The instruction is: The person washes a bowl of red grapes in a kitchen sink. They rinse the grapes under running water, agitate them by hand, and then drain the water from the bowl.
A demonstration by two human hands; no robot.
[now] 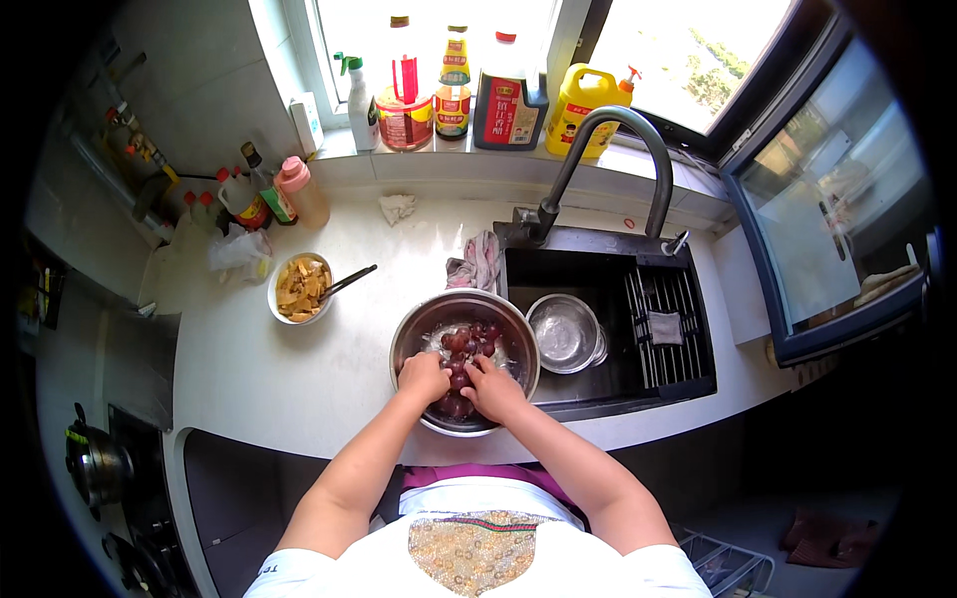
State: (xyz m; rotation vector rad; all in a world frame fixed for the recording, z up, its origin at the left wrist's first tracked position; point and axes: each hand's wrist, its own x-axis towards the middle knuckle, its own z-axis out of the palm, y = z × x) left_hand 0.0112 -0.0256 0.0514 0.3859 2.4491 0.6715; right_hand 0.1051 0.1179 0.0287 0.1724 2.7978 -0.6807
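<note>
A large steel bowl (414,324) stands on the white counter at the sink's left edge, holding dark red grapes (464,342) in water. Both my hands are inside it. My left hand (423,378) rests on the grapes at the near left of the bowl, fingers curled over them. My right hand (492,389) lies beside it on the near right, fingers bent into the fruit. The two hands almost touch. Whether either one grips a grape is hidden by the fingers.
A smaller steel bowl (564,332) sits in the black sink (618,399) under a curved grey tap (608,125). A cloth (477,261) lies behind the big bowl. A white bowl of food with chopsticks (299,287) stands left. Bottles line the windowsill (449,100).
</note>
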